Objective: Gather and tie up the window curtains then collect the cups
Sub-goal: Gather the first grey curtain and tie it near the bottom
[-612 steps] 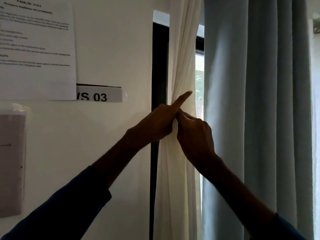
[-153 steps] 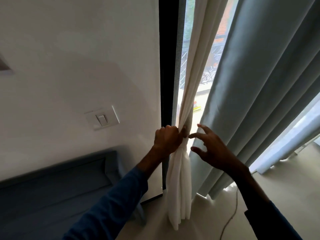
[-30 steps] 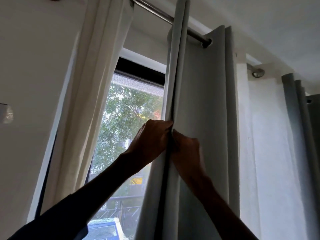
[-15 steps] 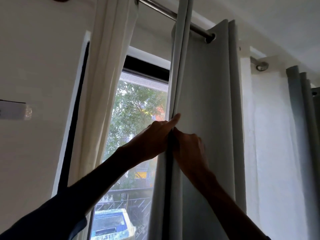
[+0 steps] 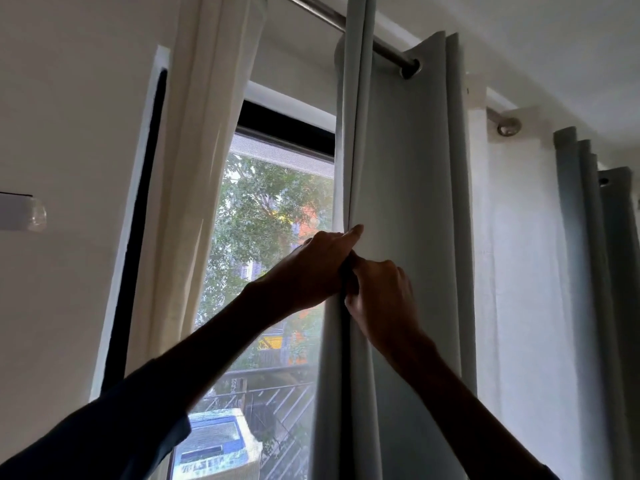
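A grey-blue curtain point(image 5: 408, 174) hangs from a metal rod point(image 5: 377, 46) in front of the window. My left hand point(image 5: 311, 268) grips its folded left edge at mid height, index finger stretched along the cloth. Right beside it, my right hand point(image 5: 381, 296) holds the same fold from the right, fingers curled into the fabric. A cream sheer curtain point(image 5: 204, 161) hangs gathered at the left side of the window. No cups are in view.
The window pane point(image 5: 270, 237) shows trees and a railing outside. A white wall point(image 5: 69, 168) with a small fixture point(image 5: 20, 214) lies to the left. Another white sheer point(image 5: 512, 271) and a second grey curtain point(image 5: 595, 306) hang to the right.
My view has tilted slightly down and moved closer. My left index finger has straightened along the curtain edge. Both hands stay on the grey curtain's fold.
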Action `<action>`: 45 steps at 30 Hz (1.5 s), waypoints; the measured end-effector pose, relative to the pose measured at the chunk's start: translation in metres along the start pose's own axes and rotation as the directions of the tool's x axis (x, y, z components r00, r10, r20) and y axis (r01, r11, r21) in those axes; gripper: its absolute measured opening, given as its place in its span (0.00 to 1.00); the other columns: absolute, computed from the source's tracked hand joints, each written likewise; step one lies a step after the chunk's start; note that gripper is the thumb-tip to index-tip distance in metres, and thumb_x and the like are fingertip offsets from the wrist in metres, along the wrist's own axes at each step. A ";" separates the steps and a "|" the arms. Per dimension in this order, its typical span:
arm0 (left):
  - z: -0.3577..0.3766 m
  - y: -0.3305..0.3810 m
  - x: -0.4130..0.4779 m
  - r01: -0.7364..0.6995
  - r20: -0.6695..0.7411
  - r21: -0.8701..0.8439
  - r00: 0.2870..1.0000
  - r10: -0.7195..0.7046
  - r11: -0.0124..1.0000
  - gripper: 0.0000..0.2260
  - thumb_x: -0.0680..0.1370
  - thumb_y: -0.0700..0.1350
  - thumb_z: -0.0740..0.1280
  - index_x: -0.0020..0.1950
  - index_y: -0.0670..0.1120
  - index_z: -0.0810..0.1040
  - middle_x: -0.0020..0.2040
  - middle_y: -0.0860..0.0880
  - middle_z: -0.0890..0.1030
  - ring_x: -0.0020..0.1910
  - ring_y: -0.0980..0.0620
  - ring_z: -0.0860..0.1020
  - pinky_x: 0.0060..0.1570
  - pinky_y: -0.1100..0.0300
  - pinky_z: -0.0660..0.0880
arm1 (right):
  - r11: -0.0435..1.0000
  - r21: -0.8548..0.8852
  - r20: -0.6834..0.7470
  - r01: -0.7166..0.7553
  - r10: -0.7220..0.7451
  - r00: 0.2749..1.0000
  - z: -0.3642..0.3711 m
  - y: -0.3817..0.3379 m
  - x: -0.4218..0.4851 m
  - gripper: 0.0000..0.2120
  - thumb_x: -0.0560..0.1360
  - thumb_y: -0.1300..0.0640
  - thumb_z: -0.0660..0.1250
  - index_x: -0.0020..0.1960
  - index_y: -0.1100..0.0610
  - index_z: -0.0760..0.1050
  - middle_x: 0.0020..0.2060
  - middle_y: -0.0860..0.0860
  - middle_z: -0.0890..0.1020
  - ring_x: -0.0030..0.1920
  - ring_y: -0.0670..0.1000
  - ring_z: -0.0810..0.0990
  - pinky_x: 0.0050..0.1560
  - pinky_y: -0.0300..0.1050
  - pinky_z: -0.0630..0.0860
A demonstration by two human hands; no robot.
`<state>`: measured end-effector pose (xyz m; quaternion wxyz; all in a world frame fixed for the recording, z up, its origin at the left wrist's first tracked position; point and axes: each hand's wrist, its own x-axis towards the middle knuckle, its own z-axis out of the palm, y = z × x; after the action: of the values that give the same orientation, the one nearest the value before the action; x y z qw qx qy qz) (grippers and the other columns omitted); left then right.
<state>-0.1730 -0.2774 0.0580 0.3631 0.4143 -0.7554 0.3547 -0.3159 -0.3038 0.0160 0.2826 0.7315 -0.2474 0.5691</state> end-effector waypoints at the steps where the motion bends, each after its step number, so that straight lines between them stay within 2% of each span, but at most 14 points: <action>1: 0.000 0.000 0.001 -0.006 0.002 0.010 1.000 0.006 1.000 0.27 0.79 0.43 0.62 0.78 0.39 0.61 0.51 0.40 0.80 0.48 0.44 0.80 0.47 0.57 0.74 | 1.000 0.006 0.014 -0.006 0.006 1.000 -0.001 -0.002 -0.002 0.11 0.68 0.64 0.74 0.50 0.58 0.82 0.32 0.54 0.83 0.32 0.61 0.81 0.33 0.46 0.75; 6: -0.008 0.011 0.010 0.137 -0.083 -0.134 0.985 -0.149 0.981 0.26 0.77 0.51 0.55 0.71 0.41 0.73 0.50 0.40 0.83 0.46 0.50 0.80 0.46 0.60 0.73 | 0.984 0.172 0.054 -0.045 0.036 0.998 0.000 0.001 -0.011 0.06 0.71 0.57 0.68 0.36 0.55 0.75 0.29 0.49 0.82 0.30 0.52 0.81 0.34 0.43 0.76; 11: 0.000 0.005 0.013 0.155 -0.164 -0.016 0.974 -0.156 0.988 0.18 0.74 0.47 0.71 0.63 0.45 0.80 0.60 0.47 0.82 0.59 0.47 0.80 0.60 0.56 0.75 | 0.883 0.462 0.057 -0.084 0.065 0.996 -0.001 -0.002 -0.024 0.06 0.73 0.59 0.68 0.40 0.53 0.83 0.36 0.38 0.85 0.38 0.38 0.84 0.34 0.32 0.74; 15: 0.010 -0.001 0.007 0.260 -0.055 -0.067 0.963 -0.264 0.963 0.23 0.70 0.43 0.62 0.64 0.42 0.78 0.59 0.41 0.81 0.56 0.43 0.81 0.55 0.56 0.77 | 0.819 0.562 0.090 -0.114 0.077 0.993 0.001 0.013 -0.028 0.13 0.72 0.65 0.70 0.50 0.51 0.87 0.45 0.23 0.78 0.32 0.35 0.82 0.31 0.31 0.75; 18: 0.021 -0.006 -0.001 0.298 -0.026 -0.051 0.954 -0.299 0.953 0.26 0.71 0.39 0.58 0.69 0.49 0.73 0.53 0.39 0.81 0.45 0.39 0.80 0.44 0.51 0.79 | 0.885 0.452 -0.103 -0.116 0.181 0.978 0.012 0.050 -0.023 0.13 0.71 0.67 0.73 0.53 0.56 0.86 0.52 0.43 0.85 0.44 0.44 0.86 0.43 0.29 0.80; 20: 0.023 -0.008 -0.004 0.299 -0.002 -0.042 0.954 -0.299 0.953 0.29 0.72 0.33 0.58 0.72 0.49 0.69 0.50 0.41 0.81 0.39 0.42 0.79 0.41 0.49 0.79 | 0.910 0.355 -0.207 -0.215 0.301 0.931 0.019 0.081 -0.018 0.15 0.70 0.67 0.73 0.57 0.62 0.83 0.58 0.56 0.84 0.56 0.53 0.84 0.55 0.39 0.80; 23: 0.020 -0.011 -0.004 0.297 0.054 -0.016 0.954 -0.296 0.955 0.35 0.71 0.31 0.58 0.78 0.47 0.61 0.47 0.43 0.76 0.37 0.48 0.73 0.41 0.52 0.77 | 0.887 0.236 -0.140 -0.396 0.434 0.890 0.020 0.122 -0.006 0.29 0.71 0.60 0.76 0.69 0.64 0.73 0.68 0.61 0.75 0.70 0.60 0.72 0.71 0.43 0.63; 26: 0.019 -0.015 -0.004 0.266 0.094 -0.021 0.960 -0.262 0.964 0.36 0.72 0.30 0.57 0.80 0.45 0.56 0.42 0.47 0.70 0.34 0.52 0.69 0.37 0.55 0.71 | 0.807 0.242 0.022 -0.539 0.551 0.834 0.016 0.148 0.008 0.35 0.72 0.50 0.77 0.72 0.63 0.67 0.67 0.59 0.75 0.68 0.59 0.73 0.67 0.48 0.68; 30: 0.021 -0.022 -0.006 0.242 0.085 -0.028 0.967 -0.238 0.970 0.35 0.73 0.30 0.57 0.81 0.44 0.55 0.43 0.46 0.69 0.36 0.48 0.71 0.38 0.55 0.70 | 0.723 0.261 0.135 -0.639 0.629 0.766 0.020 0.166 0.019 0.28 0.70 0.42 0.77 0.58 0.61 0.72 0.50 0.54 0.78 0.53 0.58 0.78 0.48 0.45 0.70; 33: 0.022 -0.029 -0.010 0.265 0.079 -0.019 0.962 -0.263 0.964 0.36 0.74 0.30 0.56 0.81 0.45 0.53 0.46 0.42 0.71 0.38 0.45 0.72 0.40 0.55 0.69 | 0.742 0.277 0.102 -0.610 0.609 0.787 0.026 0.164 0.022 0.19 0.73 0.44 0.75 0.49 0.58 0.74 0.41 0.49 0.78 0.45 0.54 0.78 0.42 0.42 0.71; 36: 0.025 -0.039 -0.018 0.229 0.002 0.036 0.973 -0.229 0.973 0.34 0.75 0.36 0.54 0.81 0.51 0.51 0.66 0.36 0.70 0.51 0.38 0.77 0.52 0.49 0.76 | 0.818 0.257 -0.044 -0.515 0.543 0.839 0.036 0.148 0.020 0.14 0.78 0.53 0.69 0.51 0.66 0.79 0.44 0.60 0.83 0.46 0.60 0.82 0.44 0.47 0.74; 38: 0.028 -0.042 -0.021 0.214 -0.091 0.046 0.974 -0.209 0.976 0.31 0.76 0.38 0.55 0.79 0.54 0.54 0.72 0.38 0.67 0.59 0.35 0.78 0.57 0.44 0.77 | 0.883 0.199 -0.055 -0.425 0.443 0.895 0.044 0.129 0.022 0.09 0.80 0.61 0.65 0.50 0.68 0.79 0.41 0.62 0.83 0.41 0.60 0.81 0.36 0.41 0.68; 40: 0.030 -0.042 -0.024 0.234 -0.175 0.054 0.959 -0.221 0.971 0.27 0.79 0.37 0.57 0.77 0.53 0.61 0.72 0.39 0.67 0.58 0.35 0.79 0.56 0.44 0.78 | 0.932 0.148 0.021 -0.332 0.333 0.943 0.049 0.102 0.027 0.08 0.80 0.64 0.62 0.53 0.66 0.78 0.41 0.61 0.83 0.39 0.58 0.81 0.34 0.37 0.68; 45: 0.020 -0.043 -0.025 0.175 -0.277 0.157 0.952 -0.127 0.972 0.21 0.77 0.37 0.61 0.69 0.49 0.73 0.65 0.42 0.74 0.52 0.38 0.81 0.50 0.48 0.80 | 0.986 0.135 0.095 -0.096 0.083 0.992 0.044 0.033 0.062 0.10 0.78 0.56 0.61 0.53 0.60 0.77 0.42 0.59 0.84 0.41 0.61 0.84 0.43 0.54 0.81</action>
<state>-0.1301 -0.3028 0.0372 0.4481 0.4509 -0.6309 0.4448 -0.2942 -0.3606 0.0726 0.1937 0.7622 -0.2518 0.5641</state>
